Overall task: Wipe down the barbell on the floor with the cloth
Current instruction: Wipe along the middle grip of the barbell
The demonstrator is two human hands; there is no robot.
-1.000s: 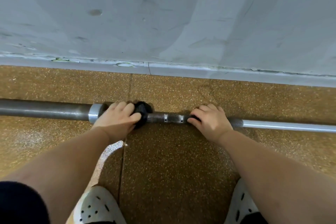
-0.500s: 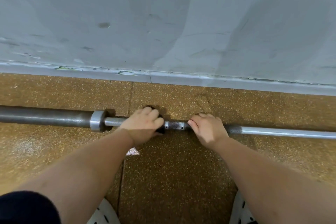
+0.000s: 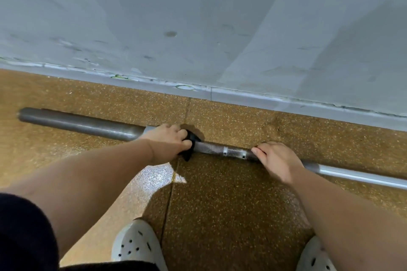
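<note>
grey scuffed wall [image 3: 198, 17], speckled brown floor [image 3: 231, 204]

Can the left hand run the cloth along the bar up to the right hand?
Probably yes: the left hand grips the black cloth around the grey metal barbell, whose shaft lies bare up to the right hand.

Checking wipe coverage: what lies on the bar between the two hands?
Head view: bare barbell shaft with two pale bands, between the cloth in the left hand and the right hand.
</note>
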